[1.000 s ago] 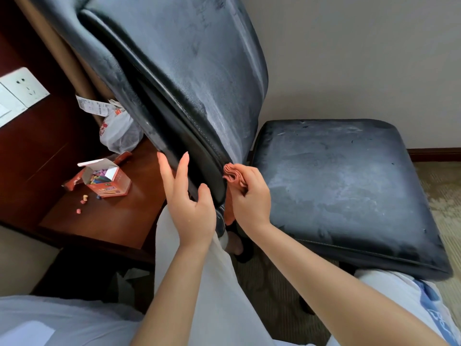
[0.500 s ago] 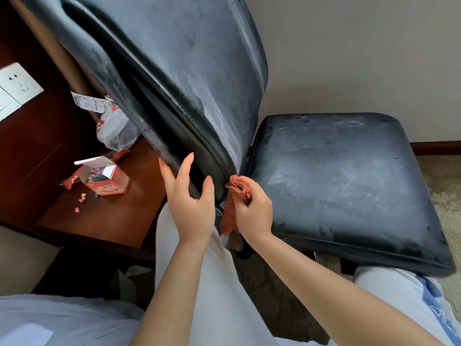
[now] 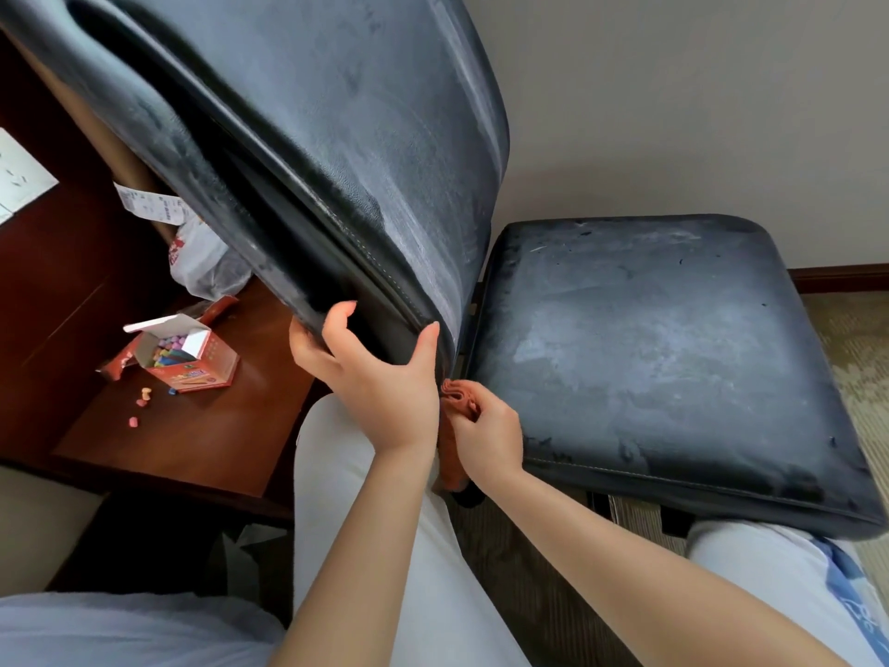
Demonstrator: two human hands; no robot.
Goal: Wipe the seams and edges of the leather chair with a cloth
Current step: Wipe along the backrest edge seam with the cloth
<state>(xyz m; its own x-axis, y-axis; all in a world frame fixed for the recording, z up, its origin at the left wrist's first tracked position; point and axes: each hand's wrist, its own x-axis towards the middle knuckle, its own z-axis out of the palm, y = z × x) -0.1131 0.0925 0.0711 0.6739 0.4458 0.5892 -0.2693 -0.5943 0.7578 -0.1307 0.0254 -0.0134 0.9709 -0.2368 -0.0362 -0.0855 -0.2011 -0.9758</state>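
Observation:
The black leather chair has a dusty backrest (image 3: 336, 137) filling the upper left and a dusty seat cushion (image 3: 649, 358) to the right. My left hand (image 3: 380, 377) grips the backrest's lower edge, fingers curled round the back and thumb on the front beside the stitched seam. Just below and right of it, my right hand (image 3: 490, 435) pinches a bunched orange cloth (image 3: 459, 397) in the gap between backrest and seat. Part of the cloth hangs down behind my left wrist.
A reddish wooden desk (image 3: 207, 440) stands at the left with an open box of coloured chalk (image 3: 187, 358), loose chalk bits and a plastic bag (image 3: 202, 262). A plain wall is behind the chair, carpet lies under it, and my white-clad knees are below.
My left hand went from resting flat against the backrest's side to gripping its lower edge. My right hand with the cloth slid down from the seam's lower end into the gap below.

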